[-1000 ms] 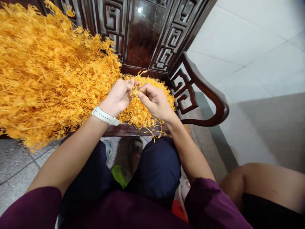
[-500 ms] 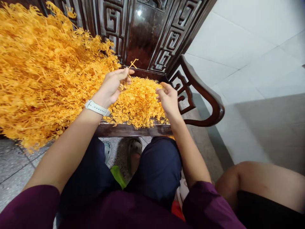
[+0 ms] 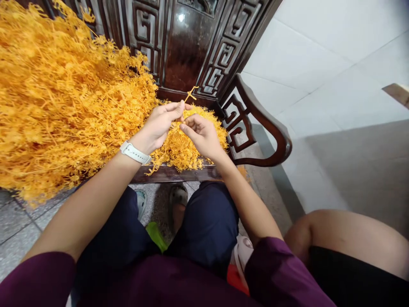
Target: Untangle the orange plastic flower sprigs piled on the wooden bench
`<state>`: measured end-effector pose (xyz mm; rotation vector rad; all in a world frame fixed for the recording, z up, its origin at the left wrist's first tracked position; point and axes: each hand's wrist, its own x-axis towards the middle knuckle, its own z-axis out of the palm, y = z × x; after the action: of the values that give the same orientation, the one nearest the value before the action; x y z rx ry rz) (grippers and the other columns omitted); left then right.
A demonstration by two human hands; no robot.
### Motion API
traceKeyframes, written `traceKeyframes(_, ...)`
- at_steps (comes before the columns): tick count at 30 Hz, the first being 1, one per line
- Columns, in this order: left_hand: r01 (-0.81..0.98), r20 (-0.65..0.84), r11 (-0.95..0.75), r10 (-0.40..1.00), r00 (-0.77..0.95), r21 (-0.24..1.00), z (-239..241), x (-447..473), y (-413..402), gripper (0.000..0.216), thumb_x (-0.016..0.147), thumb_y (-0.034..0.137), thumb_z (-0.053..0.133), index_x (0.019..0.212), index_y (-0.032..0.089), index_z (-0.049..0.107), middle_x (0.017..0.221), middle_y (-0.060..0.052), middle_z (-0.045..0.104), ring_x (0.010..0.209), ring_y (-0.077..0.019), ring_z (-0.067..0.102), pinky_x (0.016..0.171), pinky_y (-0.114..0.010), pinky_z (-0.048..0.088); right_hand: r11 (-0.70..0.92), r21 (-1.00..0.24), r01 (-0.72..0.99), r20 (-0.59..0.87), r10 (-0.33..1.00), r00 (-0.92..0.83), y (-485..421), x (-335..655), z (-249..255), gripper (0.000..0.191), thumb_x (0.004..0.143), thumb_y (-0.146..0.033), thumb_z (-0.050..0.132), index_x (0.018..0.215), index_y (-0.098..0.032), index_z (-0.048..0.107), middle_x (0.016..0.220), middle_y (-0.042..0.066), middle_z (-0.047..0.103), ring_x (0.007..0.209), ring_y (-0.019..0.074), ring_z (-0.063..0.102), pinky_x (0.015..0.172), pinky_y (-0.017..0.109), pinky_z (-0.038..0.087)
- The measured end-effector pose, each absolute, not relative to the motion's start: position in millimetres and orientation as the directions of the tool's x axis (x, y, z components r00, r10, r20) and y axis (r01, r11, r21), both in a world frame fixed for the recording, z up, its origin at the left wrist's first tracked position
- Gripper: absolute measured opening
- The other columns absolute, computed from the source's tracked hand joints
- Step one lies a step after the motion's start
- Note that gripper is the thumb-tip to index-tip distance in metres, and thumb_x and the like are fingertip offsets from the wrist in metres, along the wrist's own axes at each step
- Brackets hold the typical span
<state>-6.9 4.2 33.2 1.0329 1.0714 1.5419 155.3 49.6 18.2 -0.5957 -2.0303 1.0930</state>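
Note:
My left hand (image 3: 161, 123), with a white watch on its wrist, pinches a thin orange plastic sprig (image 3: 191, 94) whose forked tip sticks up past the fingertips. My right hand (image 3: 200, 134) is closed in a pinch right against it, fingertips touching the same sprig's lower part. Both hands hover over a small heap of loose orange plastic bits (image 3: 188, 143) on the dark wooden bench seat (image 3: 179, 172). A much larger pile of orange plastic sprigs (image 3: 64, 98) fills the seat to the left.
The bench's carved dark back (image 3: 188, 42) rises behind the hands and its curved armrest (image 3: 265, 123) stands to the right. Another person's bare knee (image 3: 345, 243) is at the lower right. My legs and sandalled feet (image 3: 177, 200) are below, on a tiled floor.
Half a second ago my hands were apart, the left holding up a sprig and the right over the small heap. Now the right hand has come back against the left and pinches the sprig.

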Motion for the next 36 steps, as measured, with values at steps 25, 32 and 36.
traceKeyframes(25,-0.276,0.055,-0.151,0.943,-0.330,0.949,33,-58,7,0.042,0.098,0.060,0.069,0.104,0.019,0.070,0.103,-0.011,0.073,0.095,-0.0226,0.070,0.073,-0.032,0.051,0.367,-0.916,0.162,0.301,0.895,-0.330,87,180,4,0.036,0.088,-0.053,0.078,0.100,-0.020,0.069,0.072,-0.001,0.061,0.062,0.0123,0.051,0.057,0.028,0.041)
traceKeyframes(32,-0.421,0.001,-0.085,0.981,-0.196,0.903,33,-19,-3,0.024,0.103,0.039,0.067,0.108,0.018,0.075,0.116,-0.012,0.076,0.100,-0.0192,0.073,0.069,-0.023,0.055,0.594,-0.775,0.214,0.390,0.717,-0.579,40,148,27,0.039,0.093,-0.058,0.075,0.096,-0.020,0.071,0.064,-0.004,0.053,0.058,0.0100,0.041,0.057,0.028,0.032)
traceKeyframes(36,-0.341,-0.001,-0.076,0.976,-0.219,0.937,35,-8,-4,0.020,0.104,0.029,0.065,0.096,0.016,0.076,0.104,-0.010,0.076,0.087,-0.0143,0.070,0.061,-0.019,0.050,0.654,-0.712,0.255,0.395,0.673,-0.626,43,146,21,0.027,0.098,-0.045,0.070,0.090,-0.019,0.065,0.063,-0.006,0.050,0.056,0.0101,0.040,0.060,0.029,0.033)
